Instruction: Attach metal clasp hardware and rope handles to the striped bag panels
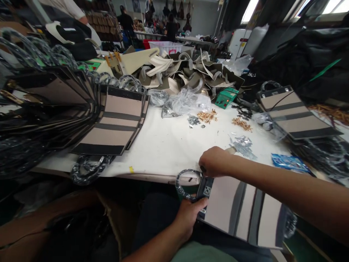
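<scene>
A beige bag panel [220, 203] with dark grey bands and black ends lies slanted over my lap and the table's front edge. My left hand [189, 216] is closed on its near left edge, thumb on top beside a small metal plate [207, 191]. From that black end sticks out a round handle [181, 183] wrapped in clear plastic. My right hand [215, 162] is a fist over the panel's upper left corner. A pale rod-like end [231, 150] shows behind the fist, seemingly a tool's handle; the fingers hide the rest.
Stacked bag panels [117, 120] stand at left, and another panel [294, 112] lies on a pile at right. On the white table [160, 145] are brass-coloured fasteners [207, 116], metal plates [242, 145], a green box [226, 97] and a blue packet [289, 162]. People work further back.
</scene>
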The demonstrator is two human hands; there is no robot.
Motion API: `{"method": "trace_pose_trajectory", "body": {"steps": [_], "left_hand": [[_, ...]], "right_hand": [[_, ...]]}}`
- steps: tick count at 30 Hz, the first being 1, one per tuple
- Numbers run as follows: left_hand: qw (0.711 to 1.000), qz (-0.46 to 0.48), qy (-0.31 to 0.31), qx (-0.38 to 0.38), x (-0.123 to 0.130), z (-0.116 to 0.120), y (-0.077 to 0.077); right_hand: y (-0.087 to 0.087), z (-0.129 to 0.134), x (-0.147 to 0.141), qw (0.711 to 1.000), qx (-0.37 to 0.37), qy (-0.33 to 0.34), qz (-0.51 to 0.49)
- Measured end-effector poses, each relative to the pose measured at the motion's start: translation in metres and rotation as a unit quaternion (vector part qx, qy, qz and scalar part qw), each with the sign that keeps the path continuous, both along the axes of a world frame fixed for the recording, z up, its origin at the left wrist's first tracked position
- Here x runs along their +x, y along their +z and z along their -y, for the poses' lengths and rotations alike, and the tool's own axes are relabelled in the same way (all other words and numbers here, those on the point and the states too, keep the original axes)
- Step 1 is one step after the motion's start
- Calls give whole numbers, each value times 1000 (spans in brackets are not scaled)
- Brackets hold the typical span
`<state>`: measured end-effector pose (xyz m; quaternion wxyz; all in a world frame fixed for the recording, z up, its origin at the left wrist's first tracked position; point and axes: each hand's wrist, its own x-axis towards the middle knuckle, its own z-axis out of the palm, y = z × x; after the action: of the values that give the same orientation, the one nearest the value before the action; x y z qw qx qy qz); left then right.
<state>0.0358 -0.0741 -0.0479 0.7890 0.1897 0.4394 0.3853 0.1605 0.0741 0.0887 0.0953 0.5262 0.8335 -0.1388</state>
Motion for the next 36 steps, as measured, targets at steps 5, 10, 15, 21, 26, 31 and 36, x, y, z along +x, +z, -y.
{"method": "trace_pose_trajectory", "body": {"steps": [5,10,15,21,26,31,36], "left_hand": [[1000,-4,10,-15,9,-9,17],[998,11,61,-21,15,-9,29],[993,32,97,-52,24,-16,38],[989,27,124,-71,33,-19,47],[990,16,128,-61,36,-18,45],[990,2,130,-52,37,-19,46],[992,-20,101,-69,35,-21,46]], "right_hand": [[-2,-12,18,995,-44,39,81],[19,19,40,990,94,-33,-102],[16,81,50,754,78,-230,-610],[-36,94,37,483,77,-313,-814],[-52,88,33,438,90,-327,-833],[-55,88,31,414,96,-318,-847],[-59,91,26,482,116,-270,-825]]}}
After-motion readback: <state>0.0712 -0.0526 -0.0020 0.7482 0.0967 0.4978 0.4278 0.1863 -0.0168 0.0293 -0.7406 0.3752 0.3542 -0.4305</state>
